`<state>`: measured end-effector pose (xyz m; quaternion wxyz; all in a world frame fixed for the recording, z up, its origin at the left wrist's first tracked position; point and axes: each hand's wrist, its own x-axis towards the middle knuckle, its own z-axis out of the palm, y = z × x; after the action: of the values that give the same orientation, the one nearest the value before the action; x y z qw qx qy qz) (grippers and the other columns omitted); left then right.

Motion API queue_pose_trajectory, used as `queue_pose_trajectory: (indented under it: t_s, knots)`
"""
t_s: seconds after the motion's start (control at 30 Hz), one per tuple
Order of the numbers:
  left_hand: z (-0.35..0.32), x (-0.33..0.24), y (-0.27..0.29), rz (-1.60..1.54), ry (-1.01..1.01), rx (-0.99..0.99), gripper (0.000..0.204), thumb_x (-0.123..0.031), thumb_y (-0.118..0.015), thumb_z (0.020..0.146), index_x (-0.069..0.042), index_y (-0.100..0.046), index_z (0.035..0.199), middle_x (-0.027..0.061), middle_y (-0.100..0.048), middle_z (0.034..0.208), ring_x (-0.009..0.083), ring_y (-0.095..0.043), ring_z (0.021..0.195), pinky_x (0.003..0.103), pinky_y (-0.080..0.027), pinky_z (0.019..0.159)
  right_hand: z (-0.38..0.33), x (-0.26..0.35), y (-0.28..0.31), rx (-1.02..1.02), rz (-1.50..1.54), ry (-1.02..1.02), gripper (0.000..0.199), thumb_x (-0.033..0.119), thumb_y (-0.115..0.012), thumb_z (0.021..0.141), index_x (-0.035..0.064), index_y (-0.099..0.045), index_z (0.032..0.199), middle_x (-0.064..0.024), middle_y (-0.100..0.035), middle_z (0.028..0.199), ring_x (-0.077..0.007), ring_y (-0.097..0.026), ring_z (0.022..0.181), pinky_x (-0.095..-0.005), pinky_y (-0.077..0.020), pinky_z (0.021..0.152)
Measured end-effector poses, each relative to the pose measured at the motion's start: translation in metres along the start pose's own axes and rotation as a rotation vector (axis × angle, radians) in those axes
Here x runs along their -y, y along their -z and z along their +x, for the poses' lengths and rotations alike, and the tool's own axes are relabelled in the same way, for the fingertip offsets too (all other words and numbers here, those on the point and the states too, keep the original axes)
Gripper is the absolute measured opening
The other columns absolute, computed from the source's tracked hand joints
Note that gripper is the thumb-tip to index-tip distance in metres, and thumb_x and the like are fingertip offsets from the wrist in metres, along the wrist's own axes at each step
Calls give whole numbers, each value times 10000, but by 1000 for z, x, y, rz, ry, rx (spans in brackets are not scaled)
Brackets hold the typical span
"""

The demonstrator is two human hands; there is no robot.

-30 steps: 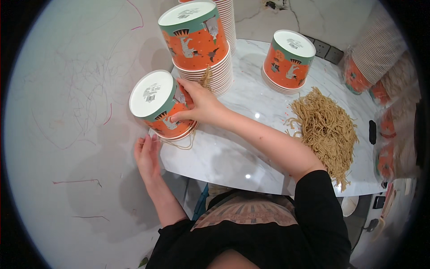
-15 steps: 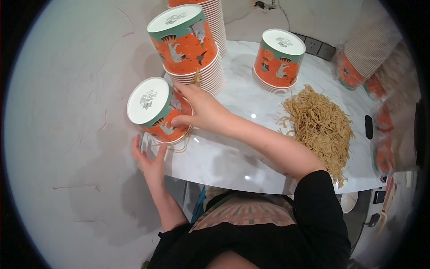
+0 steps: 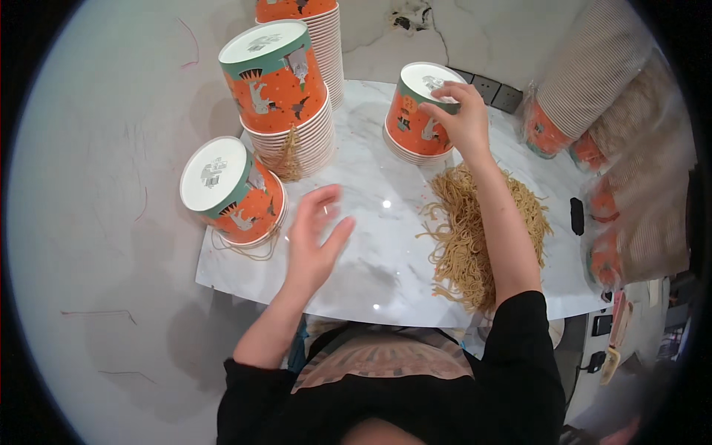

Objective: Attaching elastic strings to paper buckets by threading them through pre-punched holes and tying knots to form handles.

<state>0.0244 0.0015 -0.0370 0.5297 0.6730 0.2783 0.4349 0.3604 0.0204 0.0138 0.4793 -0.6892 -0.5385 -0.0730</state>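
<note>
My right hand (image 3: 463, 122) reaches over the short stack of upside-down orange and green paper tubs (image 3: 415, 122) at the back of the table. Its thumb and fingers are spread beside the top tub's base, and I see no grip on it. My left hand (image 3: 315, 241) hovers over the middle of the table, fingers apart, holding nothing. Left of it, another upturned paper tub stack (image 3: 256, 204) stands at the table's edge, with some thin cords under its rim. A heap of tan cords (image 3: 463, 230) lies below my right forearm, which covers part of it.
A tall stack of upturned tubs (image 3: 278, 89) stands at the back left, cords hanging on its side, with another tall stack (image 3: 330, 44) behind. Plastic-wrapped tub stacks (image 3: 593, 74) line the right. Wall sockets (image 3: 486, 89) and a small black object (image 3: 577, 216) are nearby.
My right hand has left the left tub stack and swung right to the short stack at the back. My left hand has moved right, away from the tubs. The view has shifted slightly.
</note>
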Motion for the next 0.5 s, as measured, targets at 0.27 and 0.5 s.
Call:
queue_pose_trajectory:
  t_s: [0.27,0.5]
  knots:
    - [91,60,-83,-334,507,122,414,-118,-693,940,-38,-526,1310,77,-615,1287,170,-627,1100,324,-528,937,-5,47,6,-153,262,-35,321,199,-892,724,17,-675,876,-104,-709,1125,-213,-675,900,-378,-532,844]
    - [96,61,-88,-656,623,152,348,-145,-738,921,-56,-572,1213,19,-666,1124,128,-648,957,276,-561,849,-5,49,32,-226,507,16,304,155,-890,739,22,-671,902,-108,-696,1190,-127,-630,893,-286,-511,736]
